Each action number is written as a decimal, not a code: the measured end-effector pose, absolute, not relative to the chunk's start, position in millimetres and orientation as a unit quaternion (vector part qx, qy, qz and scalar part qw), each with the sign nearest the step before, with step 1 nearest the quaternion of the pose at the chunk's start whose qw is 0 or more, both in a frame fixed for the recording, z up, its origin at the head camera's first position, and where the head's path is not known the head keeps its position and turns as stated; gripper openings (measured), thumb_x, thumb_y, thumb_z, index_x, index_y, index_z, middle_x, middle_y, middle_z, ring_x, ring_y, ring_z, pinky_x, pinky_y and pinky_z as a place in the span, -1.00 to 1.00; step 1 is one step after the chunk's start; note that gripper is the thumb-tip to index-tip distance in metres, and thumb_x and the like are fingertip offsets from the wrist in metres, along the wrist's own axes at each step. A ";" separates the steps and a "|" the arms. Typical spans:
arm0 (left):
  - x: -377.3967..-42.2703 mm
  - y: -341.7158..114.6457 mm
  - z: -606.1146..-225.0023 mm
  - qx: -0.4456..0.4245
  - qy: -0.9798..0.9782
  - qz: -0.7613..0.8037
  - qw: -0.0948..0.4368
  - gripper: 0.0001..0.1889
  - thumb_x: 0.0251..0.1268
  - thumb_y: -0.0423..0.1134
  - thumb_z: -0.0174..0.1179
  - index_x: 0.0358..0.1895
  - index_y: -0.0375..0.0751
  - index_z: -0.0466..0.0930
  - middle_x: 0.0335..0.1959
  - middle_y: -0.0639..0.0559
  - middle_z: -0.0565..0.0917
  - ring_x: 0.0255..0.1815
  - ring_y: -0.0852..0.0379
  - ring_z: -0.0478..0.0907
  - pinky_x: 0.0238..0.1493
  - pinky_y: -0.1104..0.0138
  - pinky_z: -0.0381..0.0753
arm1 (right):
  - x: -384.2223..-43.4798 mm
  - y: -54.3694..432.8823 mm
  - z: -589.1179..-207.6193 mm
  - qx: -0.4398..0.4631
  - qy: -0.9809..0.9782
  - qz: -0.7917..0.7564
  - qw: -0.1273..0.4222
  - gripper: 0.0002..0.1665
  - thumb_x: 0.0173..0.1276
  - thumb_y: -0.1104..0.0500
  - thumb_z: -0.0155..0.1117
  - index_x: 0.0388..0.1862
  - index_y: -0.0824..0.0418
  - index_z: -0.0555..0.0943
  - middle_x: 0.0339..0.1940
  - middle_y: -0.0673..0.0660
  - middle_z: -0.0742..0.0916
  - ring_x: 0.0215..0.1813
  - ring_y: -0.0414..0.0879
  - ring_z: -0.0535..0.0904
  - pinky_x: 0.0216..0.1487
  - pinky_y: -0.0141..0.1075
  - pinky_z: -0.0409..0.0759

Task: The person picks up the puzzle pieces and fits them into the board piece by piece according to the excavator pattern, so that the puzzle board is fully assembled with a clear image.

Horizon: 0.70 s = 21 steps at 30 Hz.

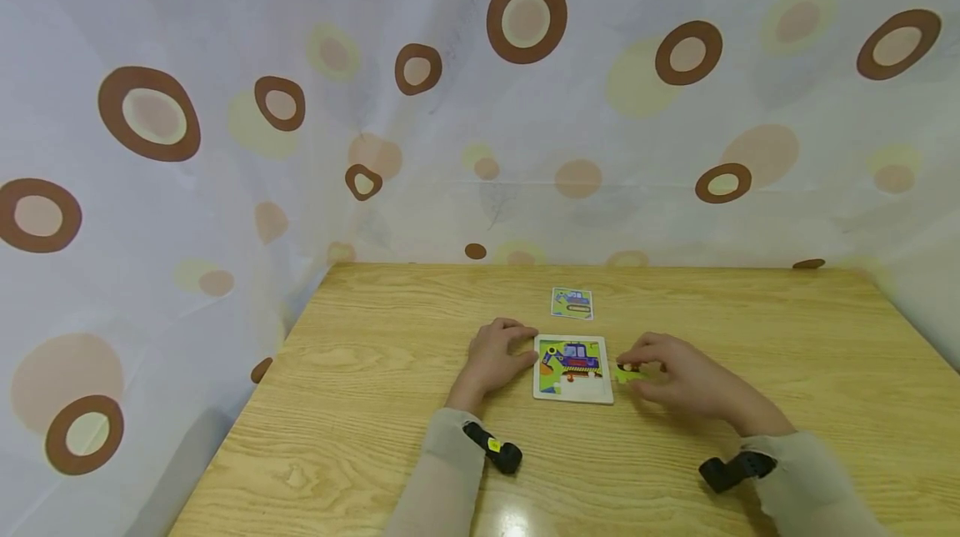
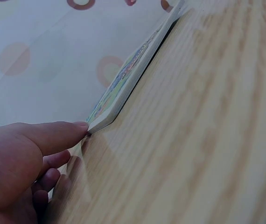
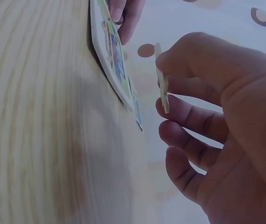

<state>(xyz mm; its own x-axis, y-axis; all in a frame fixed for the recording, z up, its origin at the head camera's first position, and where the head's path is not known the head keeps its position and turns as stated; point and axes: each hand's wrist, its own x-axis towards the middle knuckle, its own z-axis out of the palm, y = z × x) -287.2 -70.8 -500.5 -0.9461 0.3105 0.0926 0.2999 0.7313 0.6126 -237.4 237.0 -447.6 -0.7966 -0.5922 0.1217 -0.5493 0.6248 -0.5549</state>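
A jigsaw tray [image 1: 588, 389] with a pale rim lies flat on the table, its picture showing a blue excavator on green. The lower right part of its picture area is bare board. My left hand [image 1: 495, 358] rests at the tray's left side, the thumb [image 2: 65, 133] straight and touching the edge in the left wrist view. Right of the tray, my right hand [image 1: 678, 374] pinches a green and dark puzzle piece [image 1: 625, 374] between thumb and fingers. Seen edge-on in the right wrist view, that piece [image 3: 163, 84] is held above the table; the other fingers are loosely bent.
Behind the tray lies a small picture card [image 1: 572, 303] with the same excavator. The wooden table [image 1: 360, 370] runs back to a pale curtain [image 1: 450, 128] with brown and yellow spots, which also hangs along the left and right sides.
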 end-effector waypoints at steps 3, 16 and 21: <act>-287.1 -71.3 -500.9 0.163 0.930 0.328 0.007 -0.61 0.34 -0.03 0.27 0.21 0.11 0.63 0.22 0.04 0.49 0.27 -0.06 0.34 0.28 0.01 0.25 | -239.0 231.2 -445.9 -0.311 0.901 -0.301 0.042 -0.62 0.30 0.08 0.42 0.06 0.17 0.70 -0.13 -0.08 0.65 -0.12 -0.12 0.53 -0.14 -0.15 0.55; -286.9 -70.5 -498.9 0.165 0.927 0.336 0.011 -0.61 0.34 -0.04 0.27 0.22 0.10 0.63 0.22 0.04 0.49 0.28 -0.06 0.33 0.29 0.01 0.24 | -244.9 210.3 -447.7 -0.335 0.890 -0.306 0.030 -0.72 0.31 0.14 0.42 0.00 0.08 0.71 -0.12 -0.09 0.63 -0.10 -0.10 0.53 -0.09 -0.16 0.55; -286.6 -71.5 -499.3 0.168 0.927 0.334 0.010 -0.61 0.34 -0.05 0.28 0.21 0.08 0.64 0.22 0.02 0.49 0.28 -0.08 0.33 0.28 0.00 0.25 | -248.4 201.5 -447.3 -0.349 0.884 -0.310 0.026 -0.73 0.32 0.12 0.41 0.00 0.07 0.71 -0.12 -0.08 0.64 -0.09 -0.05 0.55 -0.08 -0.09 0.56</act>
<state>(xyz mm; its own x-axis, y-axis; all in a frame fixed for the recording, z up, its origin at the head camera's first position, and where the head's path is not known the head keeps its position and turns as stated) -286.6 -71.5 -499.3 -0.9430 0.3190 0.0945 0.3059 0.7198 0.6231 -248.4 201.5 -447.3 -0.7552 -0.6329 0.1707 -0.6012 0.5649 -0.5652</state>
